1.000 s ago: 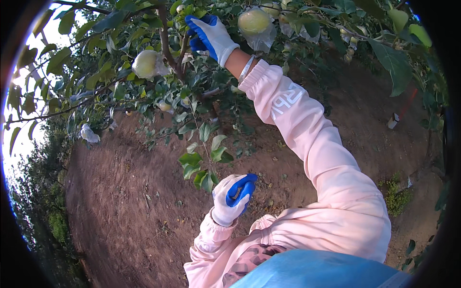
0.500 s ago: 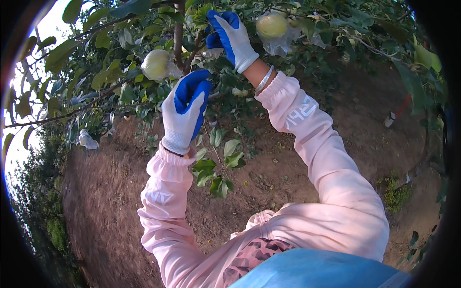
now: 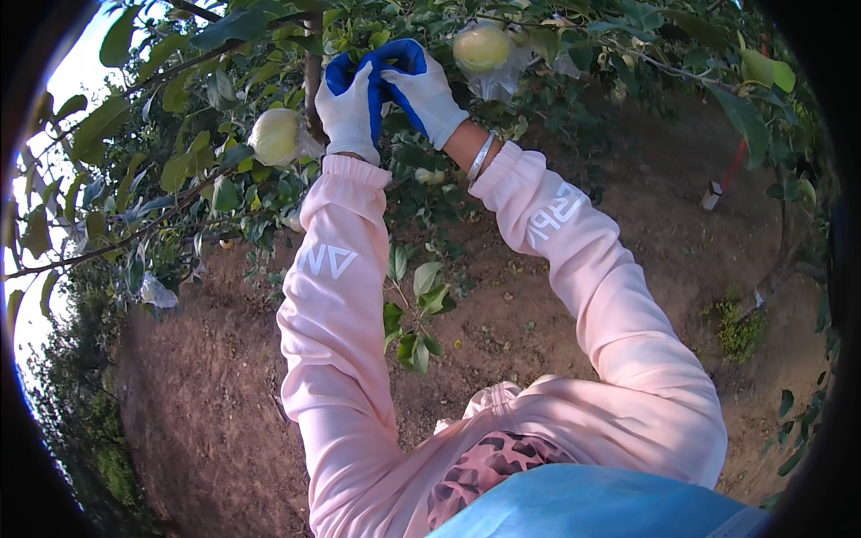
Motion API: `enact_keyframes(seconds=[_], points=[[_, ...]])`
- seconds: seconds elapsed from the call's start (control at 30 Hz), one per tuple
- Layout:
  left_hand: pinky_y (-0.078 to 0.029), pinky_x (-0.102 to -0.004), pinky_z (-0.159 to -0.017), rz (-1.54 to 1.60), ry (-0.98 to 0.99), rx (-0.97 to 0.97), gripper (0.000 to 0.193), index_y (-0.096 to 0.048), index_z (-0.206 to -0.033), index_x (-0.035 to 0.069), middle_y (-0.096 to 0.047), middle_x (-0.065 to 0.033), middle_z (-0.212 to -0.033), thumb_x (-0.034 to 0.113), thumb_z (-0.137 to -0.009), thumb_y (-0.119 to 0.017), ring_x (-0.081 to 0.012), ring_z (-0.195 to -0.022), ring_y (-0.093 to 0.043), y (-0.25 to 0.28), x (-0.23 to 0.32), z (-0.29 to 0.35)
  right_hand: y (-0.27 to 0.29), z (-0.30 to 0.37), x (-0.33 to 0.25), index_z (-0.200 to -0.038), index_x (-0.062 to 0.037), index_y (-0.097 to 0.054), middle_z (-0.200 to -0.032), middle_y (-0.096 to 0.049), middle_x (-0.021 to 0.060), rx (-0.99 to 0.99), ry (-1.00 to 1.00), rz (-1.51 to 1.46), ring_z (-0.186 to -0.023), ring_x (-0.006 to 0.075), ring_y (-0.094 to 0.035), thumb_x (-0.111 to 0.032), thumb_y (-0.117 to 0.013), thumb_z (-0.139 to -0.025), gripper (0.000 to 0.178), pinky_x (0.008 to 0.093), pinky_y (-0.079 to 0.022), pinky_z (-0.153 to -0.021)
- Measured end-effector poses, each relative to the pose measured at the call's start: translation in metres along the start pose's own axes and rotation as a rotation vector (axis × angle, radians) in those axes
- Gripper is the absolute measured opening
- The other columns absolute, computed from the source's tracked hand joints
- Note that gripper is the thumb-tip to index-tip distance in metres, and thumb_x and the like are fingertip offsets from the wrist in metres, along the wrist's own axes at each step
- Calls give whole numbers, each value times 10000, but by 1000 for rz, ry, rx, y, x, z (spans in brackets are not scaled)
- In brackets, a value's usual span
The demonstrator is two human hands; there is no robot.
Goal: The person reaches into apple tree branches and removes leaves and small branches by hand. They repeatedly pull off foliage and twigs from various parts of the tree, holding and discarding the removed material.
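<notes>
Scrap, white, crumpled, film-like (image 3: 158, 291), caught among leaves at the far left, above brown soil (image 3: 211, 394)

Apple, pale yellow-green, round, in clear plastic film (image 3: 276, 137), hanging just left of the left hand, apart from it

Branch, brown, upright (image 3: 313, 85), behind and left of the same hand

Sleeve, pale pink, gathered at the cuff, white print (image 3: 336, 296), on the left arm, which is raised

Left hand, in a white knit glove with blue-coated palm and fingers (image 3: 348, 108); fingers curled, tips meeting those of the other hand; whether anything is gripped cannot be told

Leaves, bright green, clustered (image 3: 363, 25), just above the joined fingertips

Shoot, thin, with broad green leaves (image 3: 421, 309), hanging lower, between the two forearms

Right hand, in a matching white-and-blue glove (image 3: 426, 90); fingers bent over toward the left hand; grip likewise hidden

Bracelet, silver-coloured, band-shaped (image 3: 482, 154), on the right wrist

Second apple, yellow-green, round, with loose clear film beneath (image 3: 482, 47), hanging just right of the right hand, apart from it

Pole, red, slender (image 3: 735, 166), in the right background
</notes>
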State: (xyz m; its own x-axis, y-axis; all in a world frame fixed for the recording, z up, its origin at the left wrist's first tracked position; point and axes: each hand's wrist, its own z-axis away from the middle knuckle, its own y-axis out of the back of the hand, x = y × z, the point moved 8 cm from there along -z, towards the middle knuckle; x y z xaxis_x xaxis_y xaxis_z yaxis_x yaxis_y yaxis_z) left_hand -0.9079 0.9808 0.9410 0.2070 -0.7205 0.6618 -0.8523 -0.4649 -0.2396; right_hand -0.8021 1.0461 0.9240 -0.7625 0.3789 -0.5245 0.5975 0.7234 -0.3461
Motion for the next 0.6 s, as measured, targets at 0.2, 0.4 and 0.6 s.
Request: enact_keyframes(seconds=[0.2, 0.4, 0.6], points=[[-542, -281, -599, 281, 124, 42, 185, -607, -1055, -2, -668, -85, -885, 66, -885, -634, -173, -704, -653, -5, -14, 8, 7, 3, -1, -1066, -37, -561, -935, -655, 73, 40, -28, -94, -777, 153, -656, 27, -619, -863, 221, 297, -572, -669], [-548, -292, -623, 271, 157, 10, 200, -593, -1085, -6, -664, -90, -911, 70, -902, -619, -182, -742, -657, -2, -16, 7, 7, 7, -3, -1069, -39, -561, -938, -656, 62, -11, -105, -177, -764, 138, -644, -47, -619, -889, 189, 297, -568, -662], [-563, -307, -743, 199, 75, 35, 229, -577, -1123, -37, -658, -115, -979, 55, -913, -594, -197, -831, -656, 1, -14, 7, 16, -11, -1, -1057, -69, -582, -919, -654, 23, 129, -58, -212, -784, 78, -605, -160, -642, -898, 193, 302, -566, -628]])
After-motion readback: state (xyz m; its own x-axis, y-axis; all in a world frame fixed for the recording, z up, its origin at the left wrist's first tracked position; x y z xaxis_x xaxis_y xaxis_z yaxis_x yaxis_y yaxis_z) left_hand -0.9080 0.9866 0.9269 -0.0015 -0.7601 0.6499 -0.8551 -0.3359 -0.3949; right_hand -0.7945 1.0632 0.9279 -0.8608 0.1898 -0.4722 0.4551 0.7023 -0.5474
